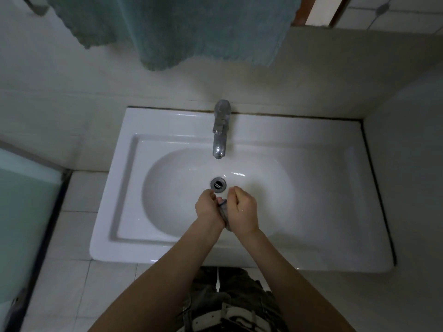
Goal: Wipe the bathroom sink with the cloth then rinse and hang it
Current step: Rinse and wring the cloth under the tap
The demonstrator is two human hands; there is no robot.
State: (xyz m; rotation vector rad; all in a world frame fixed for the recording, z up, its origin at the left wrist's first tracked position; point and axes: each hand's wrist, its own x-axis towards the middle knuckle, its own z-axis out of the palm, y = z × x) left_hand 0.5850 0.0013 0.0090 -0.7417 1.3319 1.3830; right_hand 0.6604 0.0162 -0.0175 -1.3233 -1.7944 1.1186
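Observation:
A white rectangular sink (167, 125) with an oval basin sits against the wall. Over the near half of the basin, just in front of the metal drain (218, 183), my left hand (207, 207) and my right hand (243, 208) are pressed close together. Both are closed around a small grey cloth (224, 213), bunched into a tight roll between them. Only a narrow strip of the cloth shows between the palms. The chrome faucet (220, 130) stands at the back centre, and no water is visible running from it.
A teal towel (191, 29) hangs on the wall above the faucet. A frosted glass panel (21, 212) stands at the left. White tiled floor (79, 283) lies in front of the sink, and a wall closes in the right side.

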